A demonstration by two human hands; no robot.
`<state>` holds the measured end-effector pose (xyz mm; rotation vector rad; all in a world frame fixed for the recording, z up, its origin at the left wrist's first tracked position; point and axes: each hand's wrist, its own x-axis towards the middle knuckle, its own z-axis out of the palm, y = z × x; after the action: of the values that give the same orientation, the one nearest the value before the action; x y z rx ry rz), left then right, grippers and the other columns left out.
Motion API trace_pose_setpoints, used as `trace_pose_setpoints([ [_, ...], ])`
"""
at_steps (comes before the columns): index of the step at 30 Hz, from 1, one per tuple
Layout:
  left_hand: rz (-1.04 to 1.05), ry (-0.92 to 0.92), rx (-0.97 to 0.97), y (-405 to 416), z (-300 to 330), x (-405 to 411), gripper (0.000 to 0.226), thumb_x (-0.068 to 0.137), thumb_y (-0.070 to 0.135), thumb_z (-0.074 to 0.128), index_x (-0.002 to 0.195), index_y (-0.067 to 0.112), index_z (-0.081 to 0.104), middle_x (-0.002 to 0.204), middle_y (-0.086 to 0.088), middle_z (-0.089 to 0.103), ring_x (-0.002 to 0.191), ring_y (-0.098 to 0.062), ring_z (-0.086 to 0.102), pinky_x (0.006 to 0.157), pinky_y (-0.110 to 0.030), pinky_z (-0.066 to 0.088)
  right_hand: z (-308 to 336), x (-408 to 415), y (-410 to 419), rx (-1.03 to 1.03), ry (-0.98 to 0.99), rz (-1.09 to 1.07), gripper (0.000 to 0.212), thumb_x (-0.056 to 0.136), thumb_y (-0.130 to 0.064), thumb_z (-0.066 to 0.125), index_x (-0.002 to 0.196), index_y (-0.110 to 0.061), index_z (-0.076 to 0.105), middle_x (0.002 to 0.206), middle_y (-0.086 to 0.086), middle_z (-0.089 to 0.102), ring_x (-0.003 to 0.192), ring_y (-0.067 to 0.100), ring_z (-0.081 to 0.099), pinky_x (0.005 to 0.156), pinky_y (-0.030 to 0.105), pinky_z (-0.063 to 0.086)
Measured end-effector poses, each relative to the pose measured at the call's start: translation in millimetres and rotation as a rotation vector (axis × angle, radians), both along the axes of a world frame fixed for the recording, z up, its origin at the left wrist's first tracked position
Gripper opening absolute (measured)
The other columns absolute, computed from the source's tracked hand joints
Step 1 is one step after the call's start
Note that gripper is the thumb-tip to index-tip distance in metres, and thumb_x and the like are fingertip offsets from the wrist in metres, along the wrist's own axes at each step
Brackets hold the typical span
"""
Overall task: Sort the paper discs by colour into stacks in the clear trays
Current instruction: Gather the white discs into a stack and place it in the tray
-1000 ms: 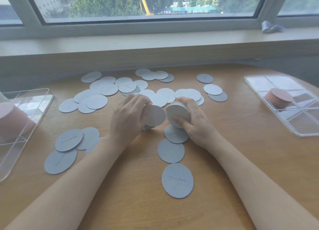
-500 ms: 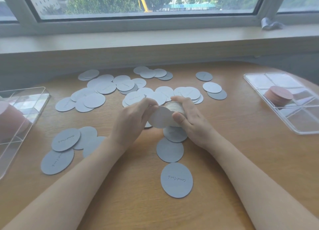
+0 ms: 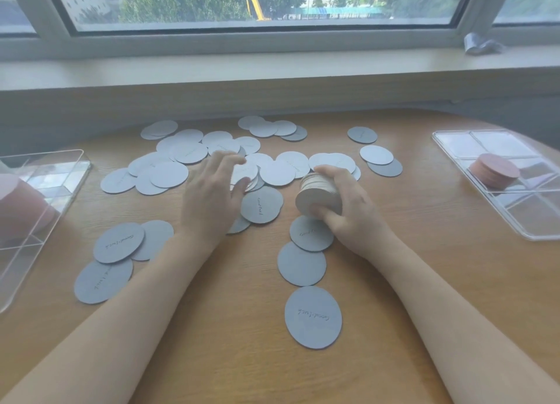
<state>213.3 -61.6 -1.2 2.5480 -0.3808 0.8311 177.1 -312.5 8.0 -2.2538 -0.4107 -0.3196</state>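
Stack (image 3: 318, 196) in right hand (image 3: 351, 212), left hand (image 3: 212, 191) apart

grey discs (image 3: 169, 174) scattered on table; pink stacks (image 3: 494, 170) in clear trays (image 3: 454, 144).

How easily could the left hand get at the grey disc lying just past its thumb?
Probably yes. The left hand is open with nothing in it, the grey disc lies flat right beside it, and nothing covers the disc's top. The right hand is busy holding the stack.

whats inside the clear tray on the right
One stack of pink discs sits in a middle compartment of the right tray. The other compartments show no discs; the tray's right edge is out of frame.
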Motion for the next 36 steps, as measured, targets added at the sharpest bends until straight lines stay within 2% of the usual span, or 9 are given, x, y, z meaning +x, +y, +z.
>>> trace_pose_setpoints([
  [2, 0.063, 0.18, 0.051, 11, -6, 7, 0.04, 0.093, 0.03, 0.066, 0.131, 0.018, 0.059, 0.142, 0.005, 0.054, 0.129, -0.023, 0.051, 0.102, -0.039, 0.036, -1, 0, 0, -0.022, 0.029, 0.005, 0.065, 0.085, -0.012, 0.074, 0.142, -0.019, 0.043, 0.133, -0.004, 0.05, 0.118, -0.001, 0.042, 0.098, -0.001, 0.024],
  [5, 0.052, 0.323, 0.016, 14, -8, 10, 0.041, 0.096, 0.033, 0.063, 0.134, 0.018, 0.061, 0.144, 0.005, 0.054, 0.131, -0.021, 0.049, 0.105, -0.037, 0.034, 0, 0, 0, -0.016, 0.024, 0.0, 0.064, 0.085, -0.014, 0.074, 0.141, -0.02, 0.044, 0.132, -0.006, 0.05, 0.117, -0.003, 0.041, 0.096, -0.002, 0.023],
  [9, 0.045, 0.323, -0.012, 14, -2, 12, 0.035, 0.095, 0.028, 0.064, 0.128, 0.017, 0.065, 0.131, 0.001, 0.062, 0.119, -0.025, 0.056, 0.095, -0.032, 0.038, 0, 0, 0, -0.008, 0.025, -0.006, 0.064, 0.084, -0.014, 0.075, 0.14, -0.019, 0.045, 0.133, -0.006, 0.051, 0.118, -0.003, 0.042, 0.097, -0.002, 0.023],
  [17, 0.061, 0.206, -0.06, 17, -1, 10, 0.023, 0.101, 0.03, 0.054, 0.115, 0.022, 0.07, 0.104, -0.007, 0.073, 0.094, -0.034, 0.064, 0.08, -0.043, 0.049, 0, -1, 0, -0.014, 0.026, -0.012, 0.063, 0.084, -0.015, 0.075, 0.139, -0.021, 0.046, 0.13, -0.008, 0.051, 0.115, -0.004, 0.042, 0.094, -0.002, 0.023],
  [21, 0.152, 0.08, -0.038, 18, 1, 10, 0.022, 0.104, 0.026, 0.049, 0.107, 0.015, 0.067, 0.083, -0.013, 0.069, 0.073, -0.035, 0.057, 0.062, -0.038, 0.041, 0, -1, 1, -0.014, 0.027, -0.011, 0.063, 0.084, -0.014, 0.075, 0.139, -0.021, 0.046, 0.131, -0.008, 0.051, 0.116, -0.003, 0.042, 0.095, -0.002, 0.024],
  [27, 0.186, -0.063, -0.13, 14, 3, 4, 0.024, 0.104, 0.026, 0.048, 0.106, 0.012, 0.067, 0.074, -0.009, 0.062, 0.073, -0.032, 0.056, 0.059, -0.033, 0.037, 0, -1, 0, -0.011, 0.044, -0.012, 0.063, 0.085, -0.015, 0.074, 0.141, -0.022, 0.044, 0.132, -0.009, 0.049, 0.12, 0.001, 0.043, 0.098, 0.0, 0.025],
  [31, 0.093, -0.079, -0.253, 6, 8, -3, 0.027, 0.106, 0.025, 0.043, 0.106, 0.01, 0.066, 0.073, 0.002, 0.055, 0.075, -0.017, 0.048, 0.061, -0.028, 0.036, 0, -1, 0, 0.002, 0.078, -0.004, 0.062, 0.088, -0.015, 0.07, 0.142, -0.022, 0.041, 0.134, -0.008, 0.046, 0.121, 0.001, 0.04, 0.098, -0.001, 0.023],
  [33, -0.039, -0.033, -0.314, 0, 10, -8, 0.024, 0.105, 0.02, 0.046, 0.105, 0.007, 0.066, 0.071, 0.009, 0.052, 0.067, -0.008, 0.043, 0.06, -0.015, 0.035, 0, -2, 0, 0.016, 0.107, 0.001, 0.06, 0.091, -0.015, 0.067, 0.144, -0.023, 0.039, 0.135, -0.011, 0.043, 0.123, -0.001, 0.038, 0.098, -0.002, 0.021],
  [36, -0.216, 0.106, -0.286, -11, 9, -14, 0.024, 0.102, 0.021, 0.048, 0.106, 0.008, 0.068, 0.065, 0.006, 0.053, 0.064, -0.012, 0.047, 0.06, -0.016, 0.037, 1, -3, 0, 0.023, 0.113, 0.012, 0.06, 0.091, -0.014, 0.064, 0.144, -0.023, 0.037, 0.136, -0.012, 0.041, 0.125, -0.002, 0.036, 0.101, 0.0, 0.02],
])
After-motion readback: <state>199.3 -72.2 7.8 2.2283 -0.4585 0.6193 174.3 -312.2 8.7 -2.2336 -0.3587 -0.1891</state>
